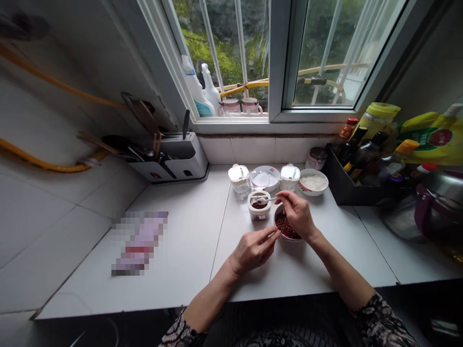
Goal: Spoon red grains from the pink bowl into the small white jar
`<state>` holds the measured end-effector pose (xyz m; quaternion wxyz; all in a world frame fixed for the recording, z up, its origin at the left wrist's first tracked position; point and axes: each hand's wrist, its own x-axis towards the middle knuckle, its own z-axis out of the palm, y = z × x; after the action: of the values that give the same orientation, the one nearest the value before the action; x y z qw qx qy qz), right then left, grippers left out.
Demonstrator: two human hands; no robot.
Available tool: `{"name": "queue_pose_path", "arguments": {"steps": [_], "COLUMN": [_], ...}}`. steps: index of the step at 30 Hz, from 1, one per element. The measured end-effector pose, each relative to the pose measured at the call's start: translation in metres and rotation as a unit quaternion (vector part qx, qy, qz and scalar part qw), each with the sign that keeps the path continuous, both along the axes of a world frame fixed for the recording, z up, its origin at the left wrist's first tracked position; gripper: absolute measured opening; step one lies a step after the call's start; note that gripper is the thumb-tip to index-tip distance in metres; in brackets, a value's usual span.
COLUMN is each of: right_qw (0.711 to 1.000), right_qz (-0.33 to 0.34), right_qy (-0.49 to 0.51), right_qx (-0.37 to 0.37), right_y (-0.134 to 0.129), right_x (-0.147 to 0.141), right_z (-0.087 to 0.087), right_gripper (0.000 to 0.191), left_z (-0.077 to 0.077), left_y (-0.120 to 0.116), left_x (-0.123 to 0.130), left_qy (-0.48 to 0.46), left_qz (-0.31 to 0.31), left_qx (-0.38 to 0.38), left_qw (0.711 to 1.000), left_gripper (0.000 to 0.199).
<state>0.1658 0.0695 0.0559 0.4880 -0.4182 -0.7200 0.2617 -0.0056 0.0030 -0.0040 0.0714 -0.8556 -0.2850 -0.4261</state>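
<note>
My right hand pinches the handle of a small white spoon, whose bowl is inside an open jar holding some dark reddish grains. Below that hand stands a round bowl of the same dark grains, partly hidden by the fingers. My left hand is at the bowl's left edge, thumb and fingers drawn together against the rim. Behind the jar are two white-lidded containers, with a bowl of white powder between them. A bowl of pale white contents is to the right.
A grey utensil holder stands at the back left, and a blurred purple packet lies on the white counter. At the right are a black box of bottles and a metal pot. A window is behind.
</note>
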Motion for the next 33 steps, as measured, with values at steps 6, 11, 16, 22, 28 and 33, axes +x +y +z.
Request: {"name": "queue_pose_path", "arguments": {"steps": [6,11,16,22,28,33], "right_qw": [0.968,0.997,0.997,0.991,0.99,0.988], "right_qz": [0.056,-0.057,-0.021,0.002,-0.01,-0.022], "right_qy": [-0.159,-0.019,-0.058,-0.108,-0.034,0.0], "right_qx": [0.186,0.047,-0.055,-0.075,-0.139,-0.155], "right_y": [0.0,0.004,0.008,0.004,0.007,0.009], "right_x": [0.013,0.041,0.054,0.042,0.048,0.051], "right_z": [0.001,0.004,0.0,-0.002,0.0,0.002], "right_gripper": [0.027,0.019,0.017,0.019,0.019,0.019], "left_z": [0.001,0.001,0.002,0.002,0.003,0.003], "left_y": [0.0,0.0,-0.001,-0.001,-0.002,-0.002], "left_x": [0.0,-0.001,-0.002,-0.002,-0.002,-0.002], "left_qy": [0.0,0.007,0.015,0.014,0.015,0.017], "left_qz": [0.0,-0.003,-0.001,-0.004,-0.001,-0.002], "left_qx": [0.001,-0.007,-0.012,-0.018,-0.017,-0.018], "left_qw": [1.0,1.0,1.0,1.0,1.0,1.0], "left_gripper": [0.039,0.037,0.038,0.038,0.034,0.037]}}
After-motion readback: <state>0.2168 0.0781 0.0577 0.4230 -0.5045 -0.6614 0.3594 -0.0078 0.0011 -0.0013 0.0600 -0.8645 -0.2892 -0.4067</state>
